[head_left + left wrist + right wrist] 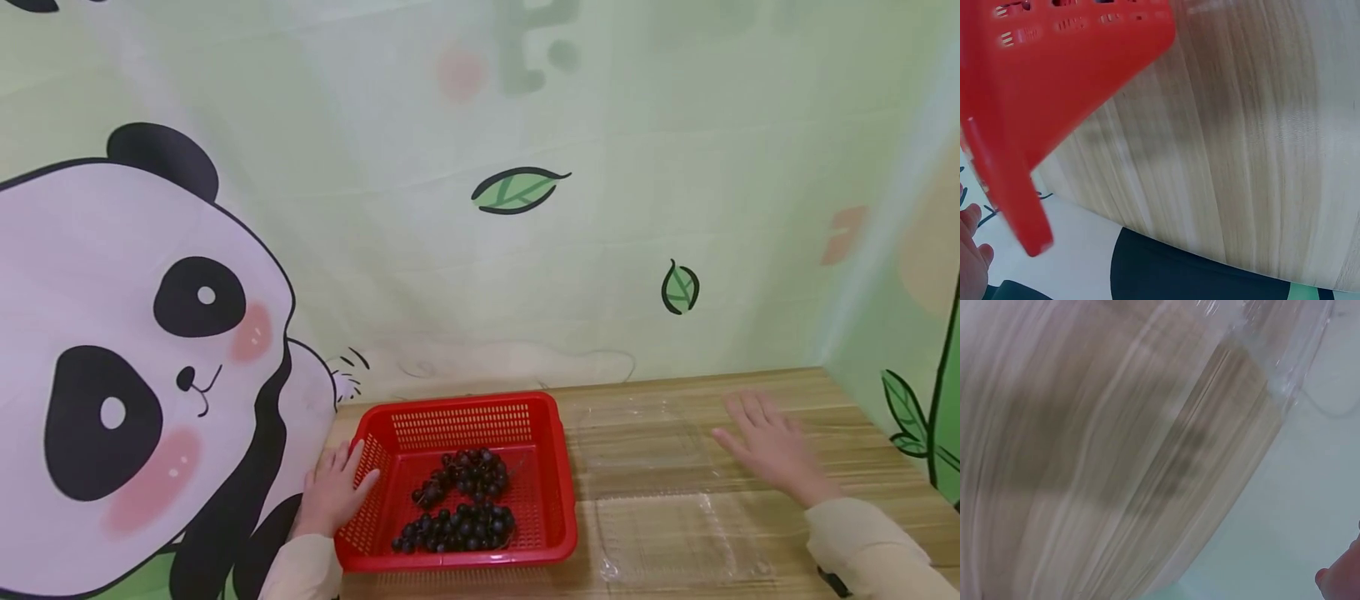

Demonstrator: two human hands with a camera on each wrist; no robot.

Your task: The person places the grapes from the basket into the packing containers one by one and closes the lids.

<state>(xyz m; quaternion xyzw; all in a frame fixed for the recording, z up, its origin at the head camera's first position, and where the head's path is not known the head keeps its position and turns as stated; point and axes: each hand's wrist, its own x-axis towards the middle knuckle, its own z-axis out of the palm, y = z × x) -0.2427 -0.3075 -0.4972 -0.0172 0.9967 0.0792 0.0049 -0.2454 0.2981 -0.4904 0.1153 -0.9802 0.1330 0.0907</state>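
Observation:
A red plastic basket (557, 492) with slotted walls stands on the wooden table and holds two bunches of dark grapes, a rear bunch (480, 473) and a front bunch (461, 529). At the basket's left side is my left hand (330, 493), fingers extended beside the rim; whether it touches the rim is hard to tell. The left wrist view shows the basket wall (1079, 81) close up. To the right, a clear plastic clamshell box (663, 537) lies with its lid spread open. Beyond the box's right side, my right hand (776, 446) holds nothing, its fingers spread over the table.
The wooden table (810, 400) meets a printed cloth backdrop (600, 250) behind it. A large panda print (225, 208) fills the backdrop at the left. Another stretch of cloth (907, 333) borders the table on the right.

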